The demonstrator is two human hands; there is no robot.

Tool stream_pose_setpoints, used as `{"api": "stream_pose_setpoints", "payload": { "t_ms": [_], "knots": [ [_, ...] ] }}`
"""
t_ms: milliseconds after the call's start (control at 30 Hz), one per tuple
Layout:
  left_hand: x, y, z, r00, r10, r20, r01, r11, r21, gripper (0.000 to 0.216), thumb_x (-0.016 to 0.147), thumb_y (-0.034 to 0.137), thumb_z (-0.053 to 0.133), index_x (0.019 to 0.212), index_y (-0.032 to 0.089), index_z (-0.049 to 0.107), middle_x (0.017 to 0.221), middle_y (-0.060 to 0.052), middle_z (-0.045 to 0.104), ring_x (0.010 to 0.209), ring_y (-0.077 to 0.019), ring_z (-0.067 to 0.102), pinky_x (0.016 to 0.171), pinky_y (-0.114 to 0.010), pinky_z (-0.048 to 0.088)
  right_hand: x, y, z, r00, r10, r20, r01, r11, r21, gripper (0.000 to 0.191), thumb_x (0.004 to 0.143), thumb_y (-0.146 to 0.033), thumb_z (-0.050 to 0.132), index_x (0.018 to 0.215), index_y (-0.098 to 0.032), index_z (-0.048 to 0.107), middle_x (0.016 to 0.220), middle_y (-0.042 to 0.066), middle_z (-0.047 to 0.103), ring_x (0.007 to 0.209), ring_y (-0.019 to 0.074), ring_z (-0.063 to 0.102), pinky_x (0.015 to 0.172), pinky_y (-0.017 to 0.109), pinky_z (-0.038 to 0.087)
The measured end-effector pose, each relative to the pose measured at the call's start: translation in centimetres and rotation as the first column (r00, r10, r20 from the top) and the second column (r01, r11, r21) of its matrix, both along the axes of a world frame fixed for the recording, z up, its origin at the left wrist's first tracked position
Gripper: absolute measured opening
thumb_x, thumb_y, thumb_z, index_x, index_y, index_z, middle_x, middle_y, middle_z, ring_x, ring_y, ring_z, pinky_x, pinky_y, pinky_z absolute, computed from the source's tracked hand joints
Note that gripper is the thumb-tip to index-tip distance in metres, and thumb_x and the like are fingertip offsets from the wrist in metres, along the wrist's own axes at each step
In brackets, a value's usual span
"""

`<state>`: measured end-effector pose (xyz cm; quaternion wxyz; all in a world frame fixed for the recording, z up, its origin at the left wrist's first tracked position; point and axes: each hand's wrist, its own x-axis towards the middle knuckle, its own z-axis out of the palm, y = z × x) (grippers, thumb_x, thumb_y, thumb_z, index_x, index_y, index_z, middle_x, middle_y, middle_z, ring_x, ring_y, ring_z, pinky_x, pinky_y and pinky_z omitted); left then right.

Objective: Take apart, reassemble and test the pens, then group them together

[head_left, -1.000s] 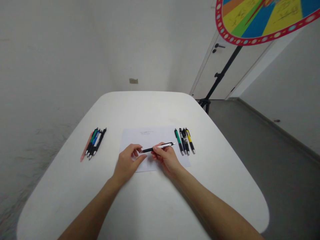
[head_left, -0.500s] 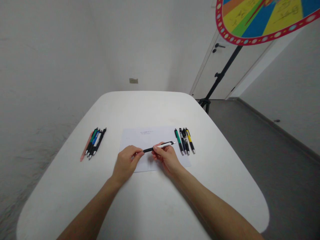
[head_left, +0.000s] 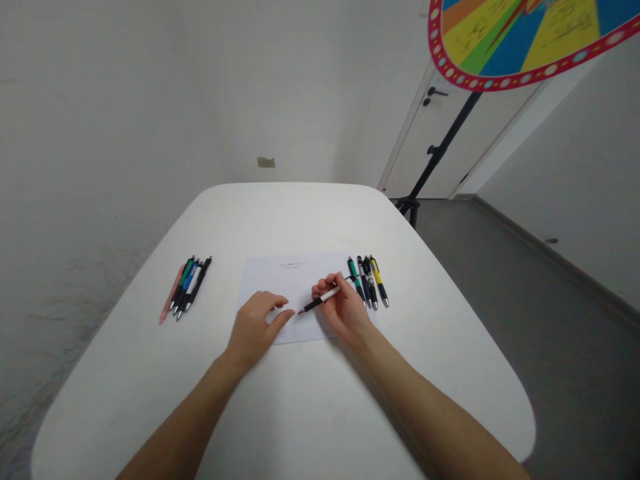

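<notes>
A white pen with a black grip [head_left: 315, 303] is held between the thumb and fingers of my right hand [head_left: 347, 313]. Its tip points left, over the sheet of paper [head_left: 270, 273], which carries a few lines of small dark marks near its top. Just left of the pen tip, my left hand [head_left: 257, 327] rests at the paper's lower left part. Its thumb and forefinger are apart, with nothing between them. Beyond my right hand lie several pens [head_left: 373, 283], among them green, black and yellow ones, partly over the paper's right edge.
Another group of several pens [head_left: 187, 287], pink, green, blue, white and black, lies on the left of the white table [head_left: 300, 220]. A colourful wheel [head_left: 530, 47] on a black stand [head_left: 445, 147] rises behind the table at the right, before a door [head_left: 450, 167].
My left hand has let go of the pen's grip end; its thumb and forefinger have parted. My right hand has shifted right and tilted the pen, so the tip sits lower.
</notes>
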<state>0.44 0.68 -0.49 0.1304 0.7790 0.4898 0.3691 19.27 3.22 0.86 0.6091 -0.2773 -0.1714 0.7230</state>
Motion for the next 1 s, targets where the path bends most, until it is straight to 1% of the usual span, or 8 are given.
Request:
{"api": "stream_pose_setpoints", "payload": {
  "t_ms": [33,100,200,267,500,633,833,1000],
  "knots": [
    [0.0,0.0,0.0,1.0,0.015,-0.002,-0.015,1.0,-0.001,0.017,0.091,0.033,0.057,0.088,0.019,0.065,0.083,-0.005,0.069,0.081,-0.0198,0.062,0.075,-0.033,0.049,0.4,0.1,0.1,1.0,-0.01,-0.025,0.01,1.0,-0.004,0.034,0.069,-0.045,0.081,0.062,-0.021,0.057,0.055,-0.005,0.051,0.053,0.0108,0.049,0.058,0.027,0.045],
    [-0.1,0.1,0.0,0.999,0.038,-0.014,-0.038,0.999,-0.013,0.018,0.091,0.033,0.055,0.085,0.019,0.065,0.083,-0.005,0.069,0.081,-0.0204,0.062,0.076,-0.034,0.048,1.2,0.3,0.3,0.998,0.029,-0.048,-0.028,1.0,0.012,0.048,0.073,-0.058,0.074,0.054,-0.021,0.049,0.045,-0.008,0.035,0.042,0.0084,0.032,0.047,0.025,0.035],
    [-0.1,0.2,-0.1,0.998,0.058,-0.028,-0.059,0.998,-0.035,0.019,0.091,0.032,0.055,0.082,0.02,0.065,0.08,-0.005,0.068,0.081,-0.021,0.061,0.076,-0.035,0.048,2.0,0.2,0.5,0.998,0.056,-0.035,-0.054,0.998,0.041,0.066,0.074,-0.079,0.053,0.048,-0.022,0.035,0.043,-0.008,0.026,0.039,0.0083,0.022,0.043,0.025,0.027],
    [-0.1,0.2,-0.1,0.998,0.063,-0.027,-0.064,0.997,-0.044,0.019,0.09,0.032,0.054,0.081,0.02,0.065,0.08,-0.005,0.068,0.081,-0.0211,0.061,0.076,-0.035,0.047,2.3,0.1,0.5,0.998,0.062,-0.024,-0.061,0.997,0.043,0.07,0.074,-0.084,0.046,0.046,-0.022,0.03,0.042,-0.007,0.024,0.038,0.0083,0.02,0.041,0.026,0.025],
    [-0.2,0.2,-0.1,0.997,0.069,-0.039,-0.071,0.996,-0.06,0.02,0.089,0.032,0.053,0.08,0.02,0.065,0.079,-0.005,0.069,0.081,-0.0211,0.06,0.076,-0.036,0.047,2.3,0.1,0.4,0.995,0.084,-0.047,-0.082,0.996,0.03,0.066,0.08,-0.072,0.046,0.042,-0.023,0.027,0.038,-0.008,0.02,0.036,0.0075,0.014,0.038,0.025,0.021],
    [-0.3,0.3,-0.2,0.993,0.097,-0.074,-0.1,0.994,-0.042,0.02,0.09,0.033,0.052,0.08,0.02,0.065,0.08,-0.006,0.069,0.082,-0.0223,0.06,0.078,-0.038,0.048,2.1,0.1,0.2,0.997,0.068,-0.045,-0.066,0.997,0.04,0.068,0.077,-0.078,0.049,0.044,-0.023,0.026,0.039,-0.009,0.019,0.037,0.0071,0.013,0.038,0.024,0.02],
    [-0.8,0.7,-1.1,0.971,0.193,-0.139,-0.19,0.981,0.039,0.017,0.087,0.031,0.057,0.091,0.018,0.068,0.105,-0.012,0.071,0.105,-0.0283,0.061,0.094,-0.047,0.047,1.5,-0.4,0.2,0.98,0.183,-0.078,-0.182,0.983,0.019,0.068,0.079,-0.076,0.048,0.044,-0.022,0.025,0.039,-0.009,0.021,0.039,0.0064,0.009,0.04,0.024,0.017],
    [-1.0,0.9,-1.9,0.963,0.192,-0.189,-0.186,0.981,0.047,0.018,0.086,0.031,0.058,0.097,0.019,0.068,0.113,-0.012,0.069,0.112,-0.0296,0.06,0.099,-0.049,0.047,1.2,-0.8,0.4,0.965,0.259,-0.053,-0.259,0.966,0.007,0.068,0.077,-0.077,0.049,0.045,-0.023,0.023,0.038,-0.009,0.02,0.037,0.0061,0.01,0.04,0.024,0.018]
  ]
}}
